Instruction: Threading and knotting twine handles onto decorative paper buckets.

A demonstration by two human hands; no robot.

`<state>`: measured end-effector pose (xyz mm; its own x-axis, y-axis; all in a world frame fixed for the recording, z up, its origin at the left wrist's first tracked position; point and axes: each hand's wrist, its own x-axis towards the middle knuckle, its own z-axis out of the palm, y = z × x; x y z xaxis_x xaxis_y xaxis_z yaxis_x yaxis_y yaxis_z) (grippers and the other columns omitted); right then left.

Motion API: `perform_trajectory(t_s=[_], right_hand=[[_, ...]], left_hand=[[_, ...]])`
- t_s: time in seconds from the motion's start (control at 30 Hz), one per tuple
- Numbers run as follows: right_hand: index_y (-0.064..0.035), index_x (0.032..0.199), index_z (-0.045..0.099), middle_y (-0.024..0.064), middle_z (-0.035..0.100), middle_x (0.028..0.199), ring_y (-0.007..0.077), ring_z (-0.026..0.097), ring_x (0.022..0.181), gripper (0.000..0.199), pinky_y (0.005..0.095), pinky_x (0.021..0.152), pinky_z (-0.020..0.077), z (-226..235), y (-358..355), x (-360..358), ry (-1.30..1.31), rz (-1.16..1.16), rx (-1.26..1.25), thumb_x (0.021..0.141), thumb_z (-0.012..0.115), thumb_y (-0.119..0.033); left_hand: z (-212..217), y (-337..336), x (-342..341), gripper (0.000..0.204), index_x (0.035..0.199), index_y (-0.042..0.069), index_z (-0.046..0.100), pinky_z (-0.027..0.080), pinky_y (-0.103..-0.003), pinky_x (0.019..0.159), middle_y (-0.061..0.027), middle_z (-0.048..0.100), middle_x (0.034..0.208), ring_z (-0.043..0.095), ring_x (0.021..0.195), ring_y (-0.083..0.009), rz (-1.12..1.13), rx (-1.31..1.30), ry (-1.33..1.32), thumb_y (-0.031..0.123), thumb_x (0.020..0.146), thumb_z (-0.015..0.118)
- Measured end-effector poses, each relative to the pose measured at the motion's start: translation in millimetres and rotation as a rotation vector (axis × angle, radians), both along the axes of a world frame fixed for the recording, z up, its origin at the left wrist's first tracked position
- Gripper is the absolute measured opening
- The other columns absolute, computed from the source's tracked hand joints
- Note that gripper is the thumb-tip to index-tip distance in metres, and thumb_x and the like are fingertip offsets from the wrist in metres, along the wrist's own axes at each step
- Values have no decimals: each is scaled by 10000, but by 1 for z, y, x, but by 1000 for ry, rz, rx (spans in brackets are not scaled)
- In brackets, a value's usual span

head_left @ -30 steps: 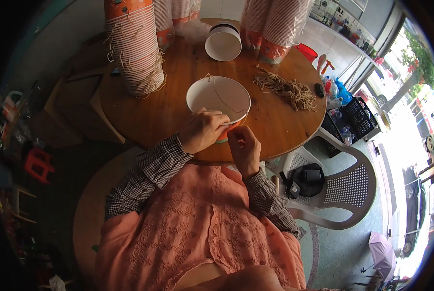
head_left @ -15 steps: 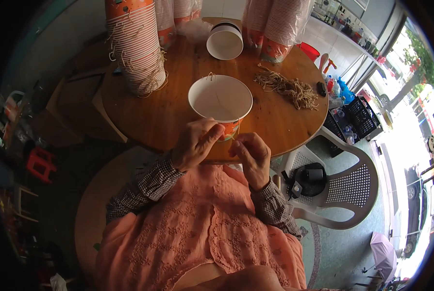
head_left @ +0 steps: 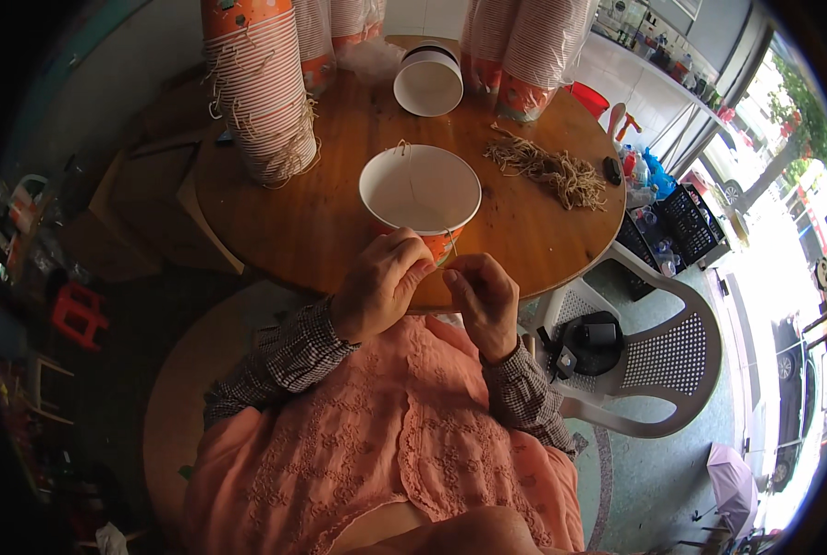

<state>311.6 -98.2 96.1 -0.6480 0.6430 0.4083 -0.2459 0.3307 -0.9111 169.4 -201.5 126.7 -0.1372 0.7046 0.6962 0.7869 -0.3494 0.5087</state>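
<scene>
A white-lined paper bucket (head_left: pixel 420 185) with an orange printed outside stands near the front edge of the round wooden table (head_left: pixel 330 222). Thin tan string (head_left: pixel 452 242) runs over its near rim and down to my fingers; another bit of string loops over the far rim. In front of the bucket my left hand (head_left: pixel 386 285) is closed, thumb and fingers pinching the string. Close beside it, my right hand (head_left: pixel 483 298) pinches the same string between thumb and forefinger. The fingertips of both hands almost meet.
A tall stack of paper buckets (head_left: pixel 261 102) with strings hanging out stands at left. Plastic-wrapped stacks (head_left: pixel 529 55) are at the back. Another bucket (head_left: pixel 428 85) lies tipped there. A bundle of strings (head_left: pixel 552 166) lies at right, above a grey plastic chair (head_left: pixel 682 342).
My left hand has shifted slightly right and its fingertips have come down to the string, closer to my right hand. The bucket has barely moved.
</scene>
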Motion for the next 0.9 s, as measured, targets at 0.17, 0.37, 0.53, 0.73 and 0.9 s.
perform_trajectory(t_s=[0.17, 0.37, 0.53, 0.73, 0.9], right_hand=[[-8, 906, 595, -27, 484, 631, 33, 424, 570, 85, 210, 519, 366, -2, 5, -1, -45, 5, 44, 882, 641, -76], [-5, 890, 583, -7, 524, 638, 39, 472, 581, 84, 219, 534, 409, -27, 18, -13, -103, -59, -76, 884, 629, -74], [-11, 896, 558, 32, 591, 666, 67, 553, 581, 93, 242, 553, 474, -30, 15, -23, 24, -114, -212, 885, 623, -77], [-31, 905, 542, 63, 612, 708, 116, 599, 588, 91, 265, 564, 495, -35, 14, -26, -6, -245, 136, 888, 619, -76], [-41, 921, 536, 87, 595, 714, 174, 611, 606, 122, 280, 569, 500, -39, 19, -29, -8, -299, 334, 873, 641, -82]], left_hand=[[-2, 5, -4, 157, 872, 47, 503, 457, -383, 730, -93, 537, 844, 557, 804, -308, 59, 3, 135, 2, 803, 638], [3, 12, -11, 280, 994, 48, 529, 469, -376, 793, -105, 548, 999, 559, 925, -305, 115, 4, 230, 15, 761, 682], [-3, 25, -24, 318, 1007, 54, 568, 452, -391, 840, -97, 601, 999, 588, 938, -289, 236, 7, 324, 46, 728, 721], [-11, 37, -29, 195, 959, 52, 603, 442, -367, 806, -88, 646, 855, 620, 833, -283, 227, -120, 378, 88, 783, 676], [-10, 38, -28, 165, 953, 53, 607, 439, -363, 803, -86, 645, 858, 621, 823, -276, 198, -123, 358, 83, 798, 658]])
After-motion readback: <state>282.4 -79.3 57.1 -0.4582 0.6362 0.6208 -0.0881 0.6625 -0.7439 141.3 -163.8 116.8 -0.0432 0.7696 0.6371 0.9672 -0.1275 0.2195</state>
